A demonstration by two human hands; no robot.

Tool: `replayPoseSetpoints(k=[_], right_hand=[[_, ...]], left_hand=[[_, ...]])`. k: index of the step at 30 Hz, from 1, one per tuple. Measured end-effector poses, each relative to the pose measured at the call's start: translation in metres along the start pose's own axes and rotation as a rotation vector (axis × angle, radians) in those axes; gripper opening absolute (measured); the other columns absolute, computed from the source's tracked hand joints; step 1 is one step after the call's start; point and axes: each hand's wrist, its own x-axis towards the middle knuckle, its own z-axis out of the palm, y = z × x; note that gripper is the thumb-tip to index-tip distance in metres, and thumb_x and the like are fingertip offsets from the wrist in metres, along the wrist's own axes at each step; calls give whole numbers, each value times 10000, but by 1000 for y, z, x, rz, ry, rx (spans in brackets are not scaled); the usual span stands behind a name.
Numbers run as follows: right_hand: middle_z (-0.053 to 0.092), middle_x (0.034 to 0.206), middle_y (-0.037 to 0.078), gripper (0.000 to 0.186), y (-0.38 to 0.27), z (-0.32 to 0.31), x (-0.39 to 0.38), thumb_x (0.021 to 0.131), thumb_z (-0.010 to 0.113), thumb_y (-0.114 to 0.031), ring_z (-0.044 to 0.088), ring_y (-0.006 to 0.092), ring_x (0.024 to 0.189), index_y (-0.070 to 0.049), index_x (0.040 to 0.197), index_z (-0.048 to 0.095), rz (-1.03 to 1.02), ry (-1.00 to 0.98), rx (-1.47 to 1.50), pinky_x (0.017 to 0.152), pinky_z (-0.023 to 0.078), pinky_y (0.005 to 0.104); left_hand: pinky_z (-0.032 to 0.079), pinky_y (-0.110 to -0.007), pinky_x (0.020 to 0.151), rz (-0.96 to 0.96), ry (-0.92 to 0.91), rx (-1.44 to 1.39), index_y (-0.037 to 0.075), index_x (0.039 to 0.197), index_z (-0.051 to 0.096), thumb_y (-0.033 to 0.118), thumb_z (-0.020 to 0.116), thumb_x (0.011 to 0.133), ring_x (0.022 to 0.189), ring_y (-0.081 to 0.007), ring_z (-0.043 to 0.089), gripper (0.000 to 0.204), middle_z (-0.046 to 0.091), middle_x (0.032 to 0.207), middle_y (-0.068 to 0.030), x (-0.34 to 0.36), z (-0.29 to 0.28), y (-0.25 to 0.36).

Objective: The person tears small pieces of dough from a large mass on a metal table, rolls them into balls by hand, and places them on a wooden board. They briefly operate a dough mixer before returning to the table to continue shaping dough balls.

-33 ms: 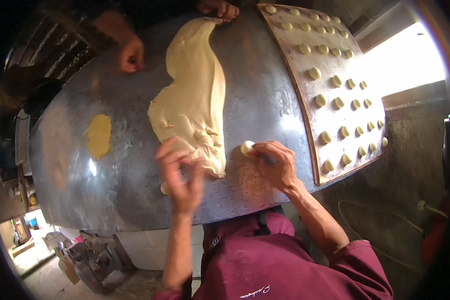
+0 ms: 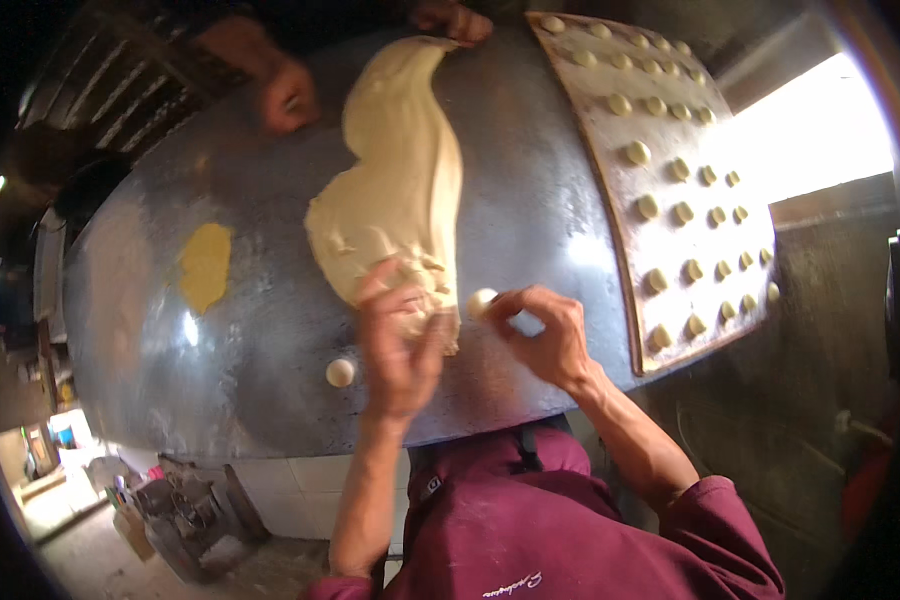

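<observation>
Pale dough [image 2: 400,200] lies on the bench [image 2: 530,230]; left hand [image 2: 400,345] presses its near end, right hand [image 2: 545,335] pinches a ball [image 2: 482,302] just beside. Portioning step; tray [image 2: 610,170] placement likely follows.

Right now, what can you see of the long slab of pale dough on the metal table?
The long pale cream dough slab lies flat along the grey metal table, soft and smooth, narrow at its far end and wider and ragged near the person. The left hand presses on its torn near edge. Another person's hand touches the far tip.
</observation>
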Motion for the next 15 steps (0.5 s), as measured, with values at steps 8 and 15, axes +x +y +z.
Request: replayPoseSetpoints(k=[8,15], right_hand=[[729,907,10,236,-85,11,90,804,765,-186,666,132,697,-130,1031,727,-961,190,-278,808,452,349],[587,1065,48,325,-47,70,108,887,650,-231,538,224,1010,-205,1210,635,-364,142,-706,954,263,522]], left_hand=[[448,-202,625,-104,364,-191,64,1155,432,217,506,1053,744,-73,554,199,576,817,-49,46,-48,61],[454,-278,833,-194,759,17,74,1234,413,40,579,951,961,-141,484,330,462,1086,-74,27,-168,22]])
